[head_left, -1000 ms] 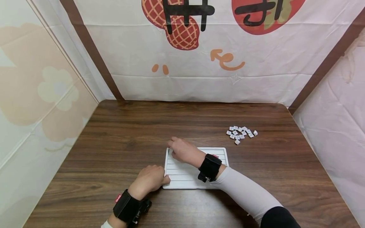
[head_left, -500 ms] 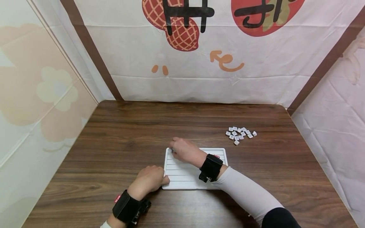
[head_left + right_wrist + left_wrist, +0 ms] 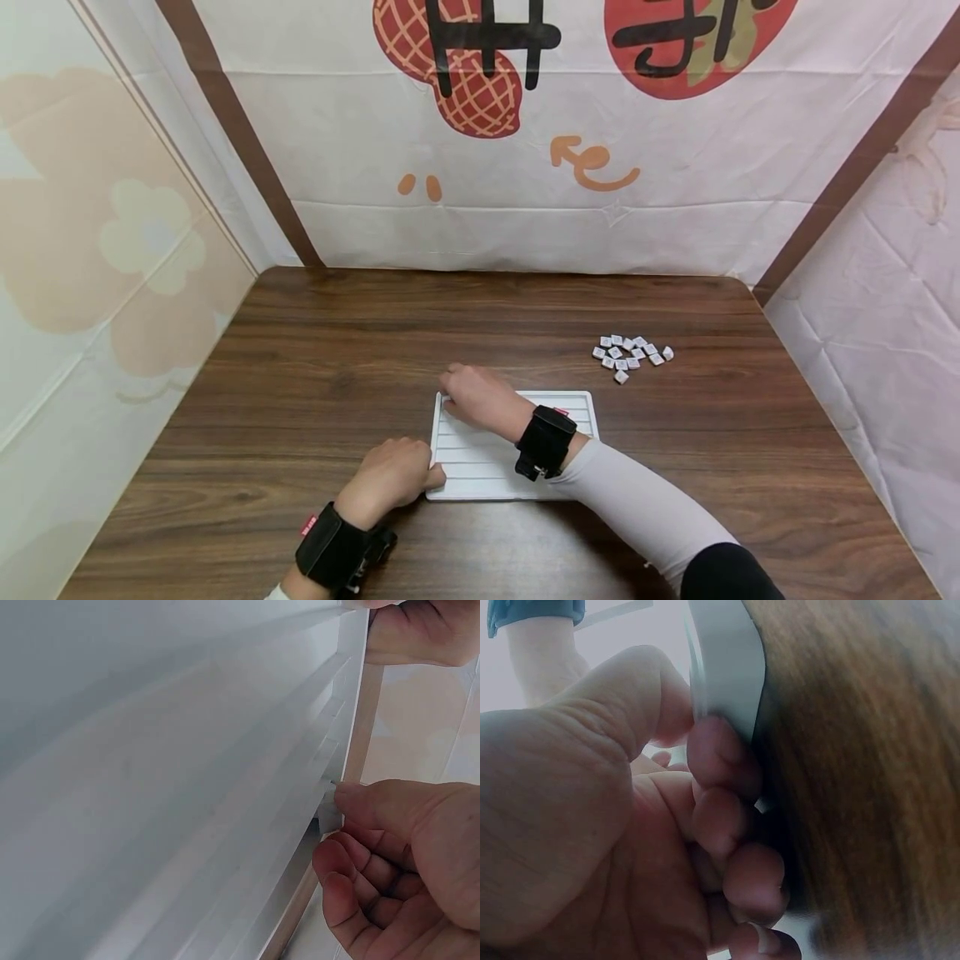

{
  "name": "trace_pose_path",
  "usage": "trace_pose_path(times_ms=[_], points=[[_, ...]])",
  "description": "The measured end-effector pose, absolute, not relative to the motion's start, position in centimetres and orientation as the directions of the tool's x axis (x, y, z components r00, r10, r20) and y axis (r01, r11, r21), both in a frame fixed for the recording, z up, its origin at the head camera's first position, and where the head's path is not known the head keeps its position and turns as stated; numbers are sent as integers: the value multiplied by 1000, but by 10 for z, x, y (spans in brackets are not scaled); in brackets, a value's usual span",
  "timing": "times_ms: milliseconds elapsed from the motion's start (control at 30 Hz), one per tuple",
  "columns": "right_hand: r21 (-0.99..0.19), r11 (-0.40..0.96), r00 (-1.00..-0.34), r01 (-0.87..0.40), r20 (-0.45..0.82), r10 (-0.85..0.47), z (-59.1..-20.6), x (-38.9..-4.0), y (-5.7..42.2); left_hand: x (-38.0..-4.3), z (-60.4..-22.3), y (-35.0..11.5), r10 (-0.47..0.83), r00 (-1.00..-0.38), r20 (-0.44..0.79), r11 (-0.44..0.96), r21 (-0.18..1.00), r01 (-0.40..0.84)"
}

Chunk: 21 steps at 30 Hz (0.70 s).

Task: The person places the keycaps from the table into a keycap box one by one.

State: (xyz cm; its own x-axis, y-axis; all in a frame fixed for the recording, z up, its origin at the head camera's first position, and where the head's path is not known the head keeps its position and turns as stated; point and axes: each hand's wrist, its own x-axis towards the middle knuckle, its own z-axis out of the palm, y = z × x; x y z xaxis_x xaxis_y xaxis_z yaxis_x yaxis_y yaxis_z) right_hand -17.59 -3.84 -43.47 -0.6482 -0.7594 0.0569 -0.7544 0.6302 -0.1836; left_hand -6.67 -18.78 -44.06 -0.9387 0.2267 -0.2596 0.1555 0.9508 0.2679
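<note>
With my left grip (image 3: 393, 469) pinching the ridged white rectangular tray (image 3: 480, 468) steady on the brown wood-grain tabletop (image 3: 345, 350), my right grip (image 3: 487, 402), pinching a small white block (image 3: 329, 816) at its far-left corner, should press evenly.

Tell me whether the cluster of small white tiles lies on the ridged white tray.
No, the tiles lie on the wooden table, apart from the tray.

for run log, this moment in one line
left hand: grips white ridged rectangular tray, near-left corner; right hand: pinches small white tile, tray's far-left corner; white square tiles: on brown wooden table
</note>
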Motion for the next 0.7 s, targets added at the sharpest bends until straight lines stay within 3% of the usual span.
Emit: trace_pose_path(times_ms=[700], points=[[-200,657,-681,-726,77,-729,-434,-172,-38,-67,-439,-187,216,-937,-275,954,264,142]])
